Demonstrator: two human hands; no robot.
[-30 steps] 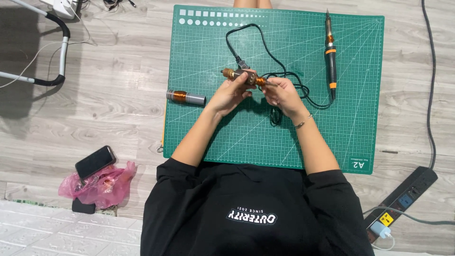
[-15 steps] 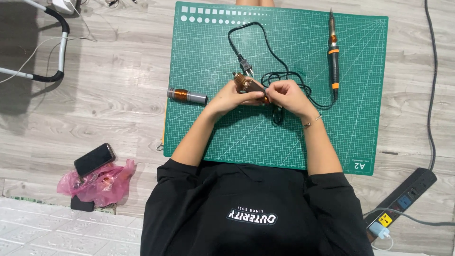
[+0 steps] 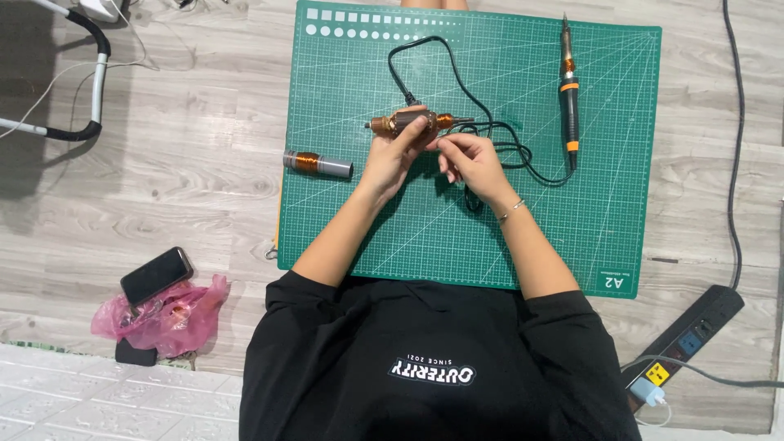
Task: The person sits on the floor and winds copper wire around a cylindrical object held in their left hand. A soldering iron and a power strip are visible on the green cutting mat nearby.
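Over a green cutting mat (image 3: 367,220), my left hand (image 3: 398,153) grips a small motor rotor (image 3: 408,122) wound with copper wire, held roughly level. My right hand (image 3: 467,159) sits just to its right, fingertips pinched near the rotor's shaft end; what they pinch is too small to tell. A soldering iron (image 3: 568,90) with a black handle and orange rings lies at the mat's upper right. Its black cord (image 3: 441,69) loops across the mat and under my hands.
A second copper-wound cylinder (image 3: 317,163) lies across the mat's left edge. On the wooden floor at left are a dark phone (image 3: 156,275) on a pink plastic bag (image 3: 175,314). A power strip (image 3: 686,339) lies lower right, a black cable (image 3: 735,147) along the right.
Both hands have shifted slightly with the rotor, which has turned from tilted to roughly level. The right fingers have moved close to its right end.
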